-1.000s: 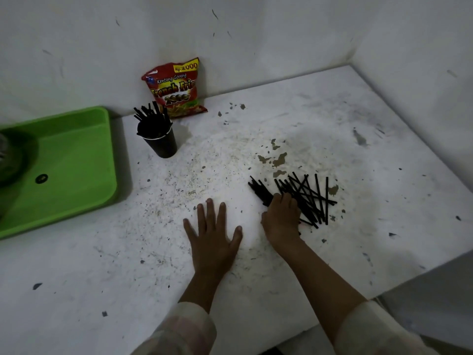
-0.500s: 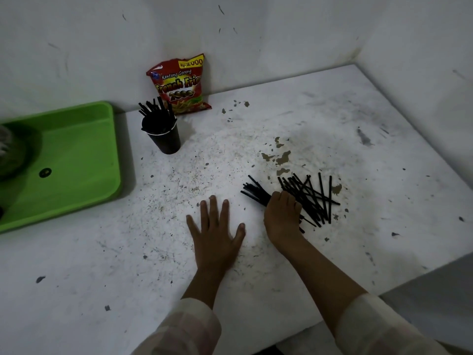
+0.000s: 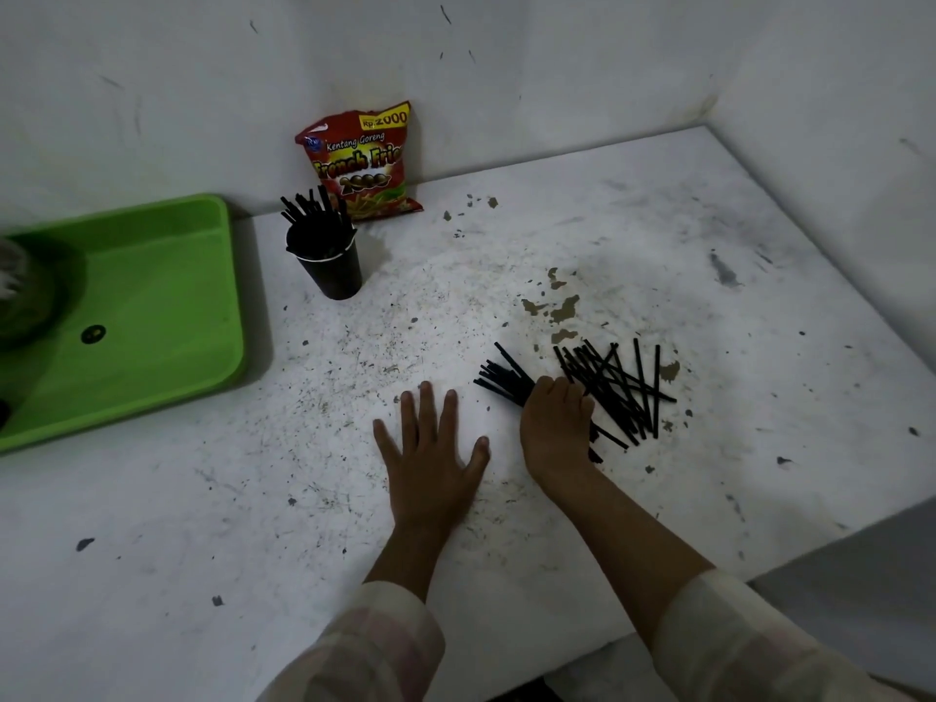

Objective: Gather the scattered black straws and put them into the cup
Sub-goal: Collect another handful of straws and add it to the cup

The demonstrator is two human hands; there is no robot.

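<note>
Several black straws (image 3: 620, 385) lie crisscrossed on the worn white table (image 3: 658, 255). My right hand (image 3: 554, 428) is curled over a bunch of them, and their ends (image 3: 501, 380) stick out to the upper left of my knuckles. My left hand (image 3: 430, 448) rests flat on the table with fingers spread, holding nothing, just left of the right hand. A black cup (image 3: 329, 263) with several straws standing in it sits at the back left, far from both hands.
A green tray (image 3: 152, 306) fills the left side, with a dark object at its left edge. A red French fries snack bag (image 3: 362, 162) leans on the wall behind the cup. The table's front edge runs at the lower right.
My right hand has drawn a bunch of straws together under its fingers, and their ends now poke out further to the left. The left hand has stayed flat.
</note>
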